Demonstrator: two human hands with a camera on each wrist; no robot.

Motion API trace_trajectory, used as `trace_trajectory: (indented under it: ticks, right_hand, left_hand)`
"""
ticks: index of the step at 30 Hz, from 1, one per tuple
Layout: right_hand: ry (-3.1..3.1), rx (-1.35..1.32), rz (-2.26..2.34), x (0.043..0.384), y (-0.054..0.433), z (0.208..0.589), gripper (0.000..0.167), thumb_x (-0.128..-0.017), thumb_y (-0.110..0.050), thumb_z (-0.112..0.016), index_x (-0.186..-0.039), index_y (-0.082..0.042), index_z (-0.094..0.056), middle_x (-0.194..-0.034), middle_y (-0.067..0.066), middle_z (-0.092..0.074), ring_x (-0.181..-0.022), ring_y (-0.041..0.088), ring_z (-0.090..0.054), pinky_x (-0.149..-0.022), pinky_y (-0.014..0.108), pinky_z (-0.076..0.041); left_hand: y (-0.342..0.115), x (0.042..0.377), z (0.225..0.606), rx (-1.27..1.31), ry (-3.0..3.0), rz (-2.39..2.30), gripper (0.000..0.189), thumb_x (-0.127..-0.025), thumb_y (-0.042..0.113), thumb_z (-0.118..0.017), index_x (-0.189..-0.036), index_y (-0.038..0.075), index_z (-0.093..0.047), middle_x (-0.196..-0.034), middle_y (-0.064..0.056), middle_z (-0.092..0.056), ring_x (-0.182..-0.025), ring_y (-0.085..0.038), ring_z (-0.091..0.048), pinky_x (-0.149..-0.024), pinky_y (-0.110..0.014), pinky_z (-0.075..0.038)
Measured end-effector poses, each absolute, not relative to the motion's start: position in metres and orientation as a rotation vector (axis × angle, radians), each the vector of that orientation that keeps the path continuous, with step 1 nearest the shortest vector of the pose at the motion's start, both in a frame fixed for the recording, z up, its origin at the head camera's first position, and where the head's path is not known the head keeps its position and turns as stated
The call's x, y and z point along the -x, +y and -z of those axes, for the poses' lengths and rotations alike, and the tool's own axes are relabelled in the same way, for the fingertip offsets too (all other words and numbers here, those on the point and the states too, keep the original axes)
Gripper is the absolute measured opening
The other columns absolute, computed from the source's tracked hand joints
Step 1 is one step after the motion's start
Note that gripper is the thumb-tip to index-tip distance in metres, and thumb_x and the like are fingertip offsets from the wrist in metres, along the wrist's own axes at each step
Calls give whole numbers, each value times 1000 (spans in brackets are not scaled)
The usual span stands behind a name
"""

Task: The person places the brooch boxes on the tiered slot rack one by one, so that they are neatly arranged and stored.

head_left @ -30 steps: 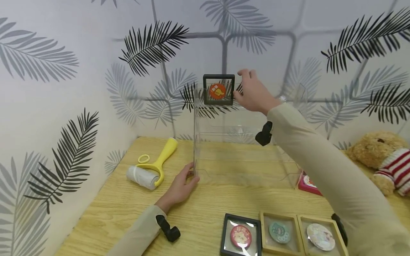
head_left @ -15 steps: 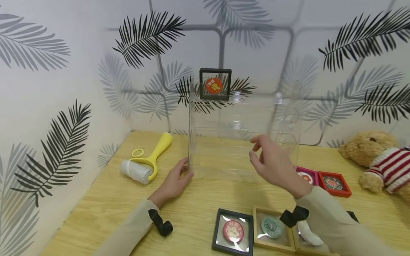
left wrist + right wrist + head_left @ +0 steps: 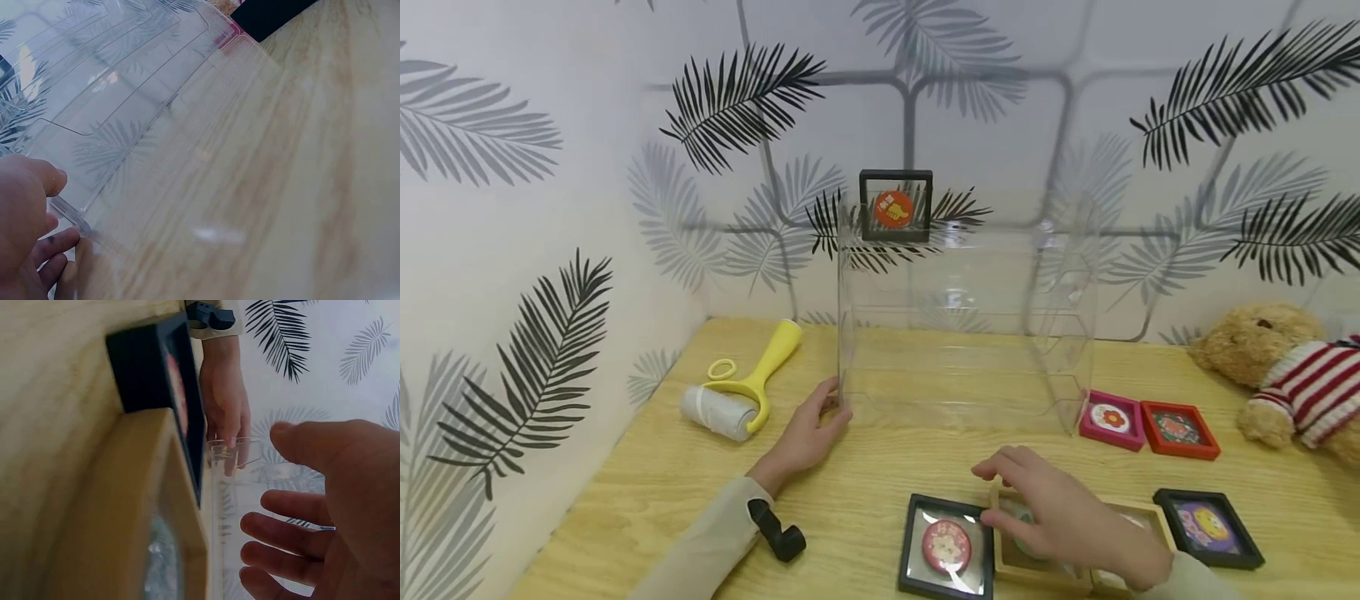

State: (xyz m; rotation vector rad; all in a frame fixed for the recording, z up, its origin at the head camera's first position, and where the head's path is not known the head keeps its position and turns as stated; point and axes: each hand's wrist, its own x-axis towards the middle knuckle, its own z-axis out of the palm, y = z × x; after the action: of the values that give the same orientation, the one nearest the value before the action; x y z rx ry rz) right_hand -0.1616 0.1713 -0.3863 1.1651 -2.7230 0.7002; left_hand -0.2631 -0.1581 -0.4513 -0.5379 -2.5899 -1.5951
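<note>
A clear acrylic tiered rack (image 3: pixel 966 321) stands on the wooden table. My left hand (image 3: pixel 805 435) grips its lower left front corner, thumb in front and fingers behind, as the left wrist view shows. Up on the rack's left side stands a black square frame (image 3: pixel 895 236) with a round red-orange badge. My right hand (image 3: pixel 1063 512) hovers over two light wooden frames, thumb and fingers spread apart with nothing between them; it partly hides the nearer wooden frame (image 3: pixel 1041 575) and its green badge. Just left of it lies a black frame (image 3: pixel 946 546) with a pink badge.
Beside the rack's right foot lie a magenta frame (image 3: pixel 1111 419) and a red frame (image 3: pixel 1180 430). A black frame with a purple picture (image 3: pixel 1210 527) is nearer me. A yellow-handled lint roller (image 3: pixel 737 400), yellow ring (image 3: pixel 722 368) and teddy bear (image 3: pixel 1273 358) flank the rack.
My right hand has let go of the black frame up on the rack and come down toward me, over the wooden frames. The left hand has stayed at the rack's corner.
</note>
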Motion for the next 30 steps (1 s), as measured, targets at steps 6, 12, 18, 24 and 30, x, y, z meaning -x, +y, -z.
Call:
trace_trajectory:
  ticks: [6, 12, 18, 24, 30]
  right_hand:
    - [-2983, -1159, -771, 149, 171, 394, 60, -90, -55, -58, -133, -14, -52, -131, -2, -50, -116, 17, -50, -95, 40, -50]
    - [-3089, -1165, -811, 142, 170, 398, 80, -83, -65, -59, -144, -16, -41, -142, 0, -44, -128, 26, -44, -102, 59, -37]
    - [-3061, -1230, -679, 144, 168, 411, 98, -77, -66, -66, -149, -9, -31, -146, 8, -41, -131, 31, -40, -104, 61, -32]
    - [-2920, -1241, -553, 145, 162, 426, 107, -71, -70, -69, -145, -1, -34, -141, 18, -46, -127, 35, -43, -100, 64, -25]
    - [-2669, -1255, -530, 143, 156, 434, 101, -72, -73, -66, -142, -4, -40, -127, 5, -54, -114, 19, -50, -90, 59, -31]
  left_hand:
    - [-160, 261, 454, 525, -2585, 1573, 51, -98, 9, -55, -144, 0, -36, -137, -24, -50, -125, -38, -52, -105, -54, -39]
    - [-157, 262, 452, 507, -2604, 1575, 52, -99, 13, -54, -145, 0, -35, -138, -24, -49, -126, -38, -50, -106, -54, -37]
    - [-156, 262, 451, 472, -2624, 1561, 52, -99, 15, -54, -145, 1, -35, -138, -23, -50, -126, -38, -50, -106, -54, -37]
    - [-157, 262, 452, 501, -2609, 1580, 51, -100, 15, -52, -145, 1, -35, -140, -23, -47, -127, -38, -49, -106, -55, -37]
    - [-156, 261, 452, 520, -2603, 1579, 49, -100, 13, -50, -145, 0, -35, -140, -22, -48, -126, -37, -50, -105, -55, -37]
